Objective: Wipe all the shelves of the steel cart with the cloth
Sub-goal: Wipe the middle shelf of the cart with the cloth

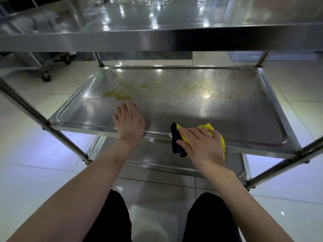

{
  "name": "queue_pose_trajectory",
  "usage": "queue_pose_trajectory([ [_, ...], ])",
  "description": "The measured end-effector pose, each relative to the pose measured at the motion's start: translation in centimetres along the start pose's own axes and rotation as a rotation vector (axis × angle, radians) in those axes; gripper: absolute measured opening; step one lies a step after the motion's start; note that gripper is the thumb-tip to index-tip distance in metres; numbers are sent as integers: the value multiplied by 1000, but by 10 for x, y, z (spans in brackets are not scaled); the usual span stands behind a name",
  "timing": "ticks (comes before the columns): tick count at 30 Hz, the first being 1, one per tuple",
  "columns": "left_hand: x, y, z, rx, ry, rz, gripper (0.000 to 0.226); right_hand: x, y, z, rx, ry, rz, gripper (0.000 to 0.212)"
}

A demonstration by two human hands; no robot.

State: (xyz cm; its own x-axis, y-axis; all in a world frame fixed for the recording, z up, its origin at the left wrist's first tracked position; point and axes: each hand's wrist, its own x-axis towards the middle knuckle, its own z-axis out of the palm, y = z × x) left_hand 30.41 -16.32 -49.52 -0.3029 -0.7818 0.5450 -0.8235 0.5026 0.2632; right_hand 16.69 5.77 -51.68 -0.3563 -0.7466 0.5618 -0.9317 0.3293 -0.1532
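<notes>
Cloth pressed flat under right hand on middle shelf; left hand open, bracing; sweep firmly toward yellow stains.

Glossy steel cart shelf; soft yellow cloth; shiny tile floor.

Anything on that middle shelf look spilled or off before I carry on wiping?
Yes. The middle shelf has yellowish smears and crumbly residue across its far half, running from left to right. The cloth under the right hand sits at the near edge, short of the mess. Nothing looks bent or damaged.
</notes>
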Motion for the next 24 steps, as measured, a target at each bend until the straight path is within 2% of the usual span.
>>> queue_pose_trajectory([
  [7, -2, 0, 2, -28, 39, -2, 33, -6, 8, -1, -3, 54, -10, 41],
  [14, 1, -1, -3, -256, -91, 22, 34, 7, -28, 14, -23, -22, 38, 46],
  [18, 5, -11, -4, -448, -51, 66, 59, 23, -68, 27, -41, -26, 24, 46],
  [19, 7, -14, -4, -505, -44, 80, 59, 27, -76, 30, -45, -30, 22, 46],
  [24, 9, -27, -8, -802, -100, 79, 33, 35, -99, 40, -17, -44, 13, 49],
])
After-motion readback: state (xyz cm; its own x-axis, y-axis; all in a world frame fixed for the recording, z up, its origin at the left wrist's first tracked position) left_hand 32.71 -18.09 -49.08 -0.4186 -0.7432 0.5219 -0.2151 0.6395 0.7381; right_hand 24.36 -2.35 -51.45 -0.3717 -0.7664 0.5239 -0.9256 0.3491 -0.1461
